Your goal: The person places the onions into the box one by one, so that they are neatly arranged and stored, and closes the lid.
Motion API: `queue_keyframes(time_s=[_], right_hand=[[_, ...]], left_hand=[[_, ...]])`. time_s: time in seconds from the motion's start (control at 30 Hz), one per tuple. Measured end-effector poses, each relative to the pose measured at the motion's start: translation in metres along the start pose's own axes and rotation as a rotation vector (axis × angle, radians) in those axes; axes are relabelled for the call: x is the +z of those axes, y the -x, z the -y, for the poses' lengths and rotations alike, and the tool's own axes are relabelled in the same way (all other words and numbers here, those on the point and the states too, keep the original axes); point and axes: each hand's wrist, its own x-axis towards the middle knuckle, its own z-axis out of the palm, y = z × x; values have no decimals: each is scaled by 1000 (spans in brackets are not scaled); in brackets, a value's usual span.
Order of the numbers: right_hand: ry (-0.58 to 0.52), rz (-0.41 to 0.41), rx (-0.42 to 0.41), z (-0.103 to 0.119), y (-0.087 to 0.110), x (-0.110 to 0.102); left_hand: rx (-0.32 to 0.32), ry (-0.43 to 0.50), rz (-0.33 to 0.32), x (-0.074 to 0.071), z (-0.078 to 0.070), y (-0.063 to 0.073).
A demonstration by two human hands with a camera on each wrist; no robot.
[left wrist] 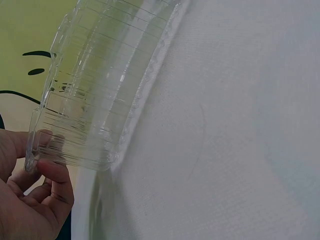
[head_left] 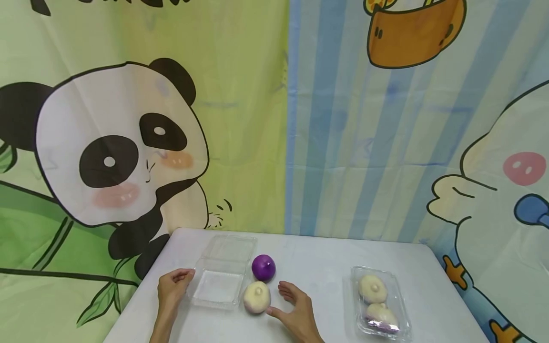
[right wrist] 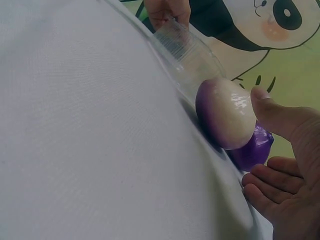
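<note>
My left hand (head_left: 172,287) pinches the left edge of an opened clear plastic clamshell box (head_left: 191,299); in the left wrist view, thumb and fingers (left wrist: 52,172) close on its rim. The lid lies folded back behind the base. Right of the box sits a round cream turnip-like piece (head_left: 257,297) with a purple underside and a small nub. Behind it is a glossy purple round piece (head_left: 263,267), onion-like in shape. My right hand (head_left: 296,312) is spread beside the cream piece, thumb close to it, fingers straight. Whether the thumb touches is unclear.
A second clear box (head_left: 401,305), closed, stands at the right of the white table (head_left: 317,267) with two cream-and-purple pieces inside. Behind the table hangs a printed curtain (head_left: 249,143) with a panda.
</note>
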Motion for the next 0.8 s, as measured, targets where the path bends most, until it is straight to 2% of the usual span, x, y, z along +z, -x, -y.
queue_keyframes(time_s=[0.8], right_hand=[[9, -5, 13, -2, -4, 17]], left_hand=[[-7, -10, -13, 1, 0, 0]])
